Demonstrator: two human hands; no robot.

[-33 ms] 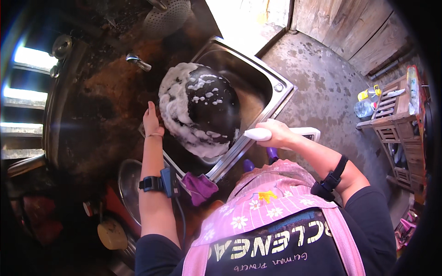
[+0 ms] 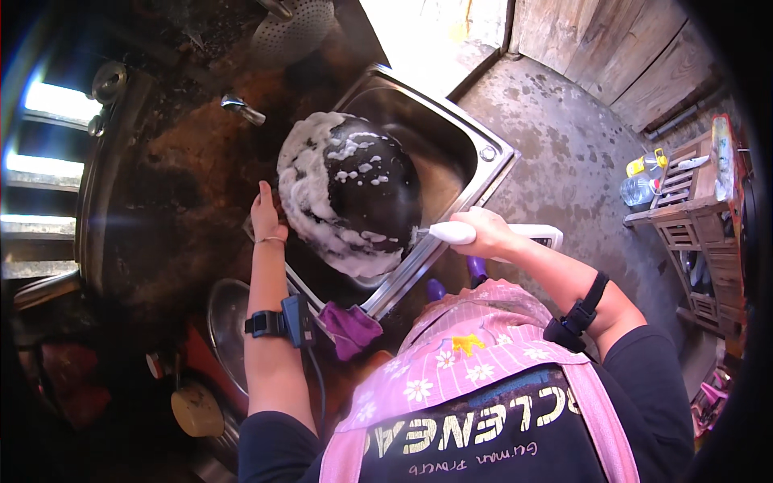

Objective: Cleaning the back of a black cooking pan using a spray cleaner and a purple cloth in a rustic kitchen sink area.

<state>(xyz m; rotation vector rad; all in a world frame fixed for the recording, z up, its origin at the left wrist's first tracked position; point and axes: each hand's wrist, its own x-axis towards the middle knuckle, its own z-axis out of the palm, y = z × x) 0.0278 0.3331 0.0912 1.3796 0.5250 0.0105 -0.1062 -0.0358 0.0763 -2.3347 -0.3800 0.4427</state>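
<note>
A large, dark round wok (image 2: 378, 189) sits in the metal sink (image 2: 493, 153), with white foam (image 2: 302, 173) thick along its left side and in patches elsewhere. My left hand (image 2: 266, 213) is at the wok's left edge, its fingers pointing away from me and the thumb side against the rim. Just past the sink's right front edge, my right hand (image 2: 483, 233) is closed around a white handheld thing (image 2: 452, 233) with a rounded nose. That nose points at the wok, and a faint pale streak shows between them. Its exact kind is unclear.
A purple cloth (image 2: 350, 328) hangs over the sink's front corner. Left of the wok is a tap (image 2: 242, 109); a perforated ladle (image 2: 294, 30) hangs beyond. A glass lid (image 2: 228, 330) stands at lower left. A wooden rack (image 2: 692, 217) with bottles is at right.
My right hand and the white handheld thing have shifted very slightly to the right, and the pale streak by its nose looks clearer. The wok stays in place.
</note>
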